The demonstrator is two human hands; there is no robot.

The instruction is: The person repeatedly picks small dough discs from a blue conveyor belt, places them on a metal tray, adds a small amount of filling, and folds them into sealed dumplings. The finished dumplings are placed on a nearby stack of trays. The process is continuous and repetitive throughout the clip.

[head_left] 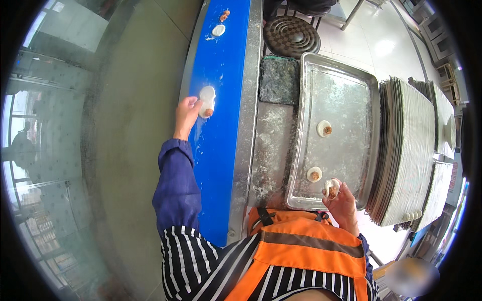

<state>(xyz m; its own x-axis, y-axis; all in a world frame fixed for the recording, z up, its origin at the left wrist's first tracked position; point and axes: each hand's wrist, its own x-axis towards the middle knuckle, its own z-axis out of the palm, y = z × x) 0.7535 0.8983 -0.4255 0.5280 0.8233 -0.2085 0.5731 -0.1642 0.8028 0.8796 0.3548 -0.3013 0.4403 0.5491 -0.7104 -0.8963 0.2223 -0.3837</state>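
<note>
On the blue belt (221,150), two round white dough wrappers (207,94) lie overlapping, and a lump of brown meat filling (209,113) rests on the nearer one. My left hand (186,115) reaches in from the left, its thumb and fingertips closed on the left edge of these wrappers. Over the near right part of a metal tray (346,100), my right hand (343,204) holds a dough wrapper with filling (332,189), partly curled around the meat. Two more filled wrappers (324,129) lie apart in the tray, their filling showing.
Farther up the belt are another wrapper (218,30) and a lump of filling (225,15). A floury metal ledge (273,150) runs between belt and tray. Stacked trays (406,150) stand right of the tray. A round stool (291,36) is beyond it.
</note>
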